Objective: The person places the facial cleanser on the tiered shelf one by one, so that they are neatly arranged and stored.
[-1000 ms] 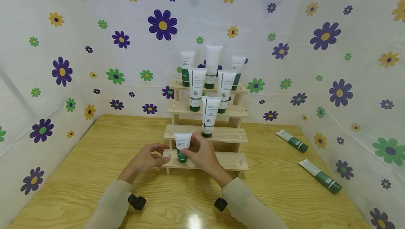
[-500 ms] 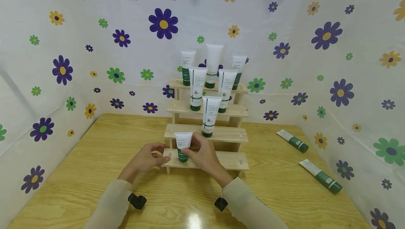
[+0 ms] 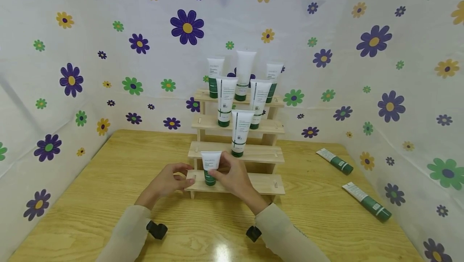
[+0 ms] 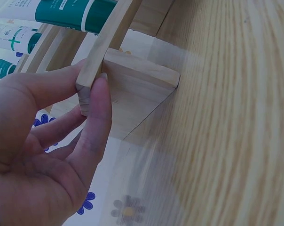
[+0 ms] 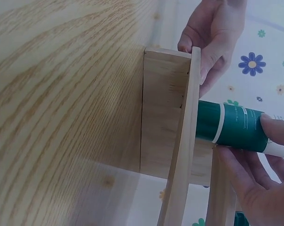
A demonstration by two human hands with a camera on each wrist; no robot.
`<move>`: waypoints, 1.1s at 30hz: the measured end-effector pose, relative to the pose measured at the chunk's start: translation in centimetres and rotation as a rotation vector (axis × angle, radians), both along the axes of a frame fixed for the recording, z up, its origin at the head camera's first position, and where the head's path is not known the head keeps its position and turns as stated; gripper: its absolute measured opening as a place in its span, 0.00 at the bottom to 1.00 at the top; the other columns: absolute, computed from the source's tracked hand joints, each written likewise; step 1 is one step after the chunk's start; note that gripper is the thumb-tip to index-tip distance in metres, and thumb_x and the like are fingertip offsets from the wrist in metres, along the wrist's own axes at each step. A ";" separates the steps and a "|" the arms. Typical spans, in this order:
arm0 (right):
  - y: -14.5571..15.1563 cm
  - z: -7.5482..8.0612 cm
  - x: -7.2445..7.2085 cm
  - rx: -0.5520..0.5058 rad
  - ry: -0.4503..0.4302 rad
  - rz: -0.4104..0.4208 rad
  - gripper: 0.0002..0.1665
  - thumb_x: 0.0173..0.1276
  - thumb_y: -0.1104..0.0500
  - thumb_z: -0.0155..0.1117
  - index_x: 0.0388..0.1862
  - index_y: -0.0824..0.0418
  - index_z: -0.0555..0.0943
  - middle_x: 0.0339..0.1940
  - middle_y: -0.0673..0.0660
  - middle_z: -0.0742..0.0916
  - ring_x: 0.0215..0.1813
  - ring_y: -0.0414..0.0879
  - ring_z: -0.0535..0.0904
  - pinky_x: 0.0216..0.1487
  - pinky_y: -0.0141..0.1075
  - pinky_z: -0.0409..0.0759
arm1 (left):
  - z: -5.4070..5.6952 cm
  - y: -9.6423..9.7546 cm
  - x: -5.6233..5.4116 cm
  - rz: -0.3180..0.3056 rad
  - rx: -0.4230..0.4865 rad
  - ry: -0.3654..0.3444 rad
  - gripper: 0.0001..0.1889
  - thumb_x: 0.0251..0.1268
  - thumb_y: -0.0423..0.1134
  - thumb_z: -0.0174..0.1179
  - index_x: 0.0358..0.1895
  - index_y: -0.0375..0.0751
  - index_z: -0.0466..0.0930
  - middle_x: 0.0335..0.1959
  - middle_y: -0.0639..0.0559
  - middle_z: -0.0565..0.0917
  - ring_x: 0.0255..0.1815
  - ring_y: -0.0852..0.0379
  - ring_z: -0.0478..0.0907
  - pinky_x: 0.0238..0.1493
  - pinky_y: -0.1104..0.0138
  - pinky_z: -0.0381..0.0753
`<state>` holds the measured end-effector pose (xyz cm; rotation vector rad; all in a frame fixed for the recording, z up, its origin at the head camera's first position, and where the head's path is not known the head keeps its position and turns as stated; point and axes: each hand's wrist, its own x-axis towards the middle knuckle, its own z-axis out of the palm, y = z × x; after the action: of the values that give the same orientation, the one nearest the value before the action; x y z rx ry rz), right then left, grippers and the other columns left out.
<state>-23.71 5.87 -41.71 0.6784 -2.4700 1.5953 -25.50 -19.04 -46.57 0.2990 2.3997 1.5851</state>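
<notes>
A small white-and-green squeeze tube [image 3: 210, 165] stands cap down on the lowest step of the wooden tiered stand [image 3: 250, 183], near its left end. My right hand [image 3: 233, 175] holds the tube between thumb and fingers; in the right wrist view the green cap [image 5: 209, 121] meets the step's top. My left hand [image 3: 164, 181] pinches the left end of that same step, thumb and fingers on either face of the board [image 4: 92, 66]. Higher up, one white tube [image 3: 242, 133] stands on the second step, two on the third, and three on the top.
Two green-and-white tubes lie on the table at the right, one farther back [image 3: 335, 161] and one nearer [image 3: 367, 201]. The wooden table [image 3: 203, 230] is bordered by a flowered cloth [image 3: 152, 73] behind and at both sides.
The held tube has shifted very slightly to the right along the lowest step. Both hands otherwise keep their places, and the other tubes stay where they were.
</notes>
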 end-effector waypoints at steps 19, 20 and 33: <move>0.2 0.0 0.2 -0.008 0.000 -0.006 0.17 0.64 0.64 0.77 0.50 0.64 0.82 0.47 0.64 0.90 0.49 0.55 0.89 0.50 0.40 0.89 | 0.0 0.1 0.1 0.001 0.000 -0.001 0.28 0.68 0.40 0.70 0.67 0.35 0.74 0.54 0.38 0.78 0.38 0.55 0.83 0.40 0.64 0.87; 0.2 0.0 0.2 -0.004 -0.002 -0.007 0.17 0.64 0.63 0.77 0.50 0.64 0.82 0.47 0.63 0.90 0.49 0.55 0.89 0.50 0.41 0.89 | 0.1 0.1 0.1 0.003 -0.001 -0.001 0.28 0.68 0.40 0.70 0.67 0.35 0.74 0.54 0.38 0.78 0.38 0.55 0.83 0.40 0.63 0.87; 0.2 0.0 0.2 0.008 0.008 -0.026 0.17 0.63 0.62 0.78 0.48 0.63 0.83 0.45 0.62 0.90 0.48 0.53 0.89 0.48 0.39 0.89 | 0.3 0.2 0.2 0.007 -0.011 -0.005 0.27 0.69 0.41 0.69 0.67 0.35 0.74 0.54 0.39 0.78 0.39 0.56 0.83 0.41 0.64 0.88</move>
<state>-23.55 6.11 -41.75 0.6503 -2.4707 1.5708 -25.33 -18.85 -46.29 0.2846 2.4073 1.5740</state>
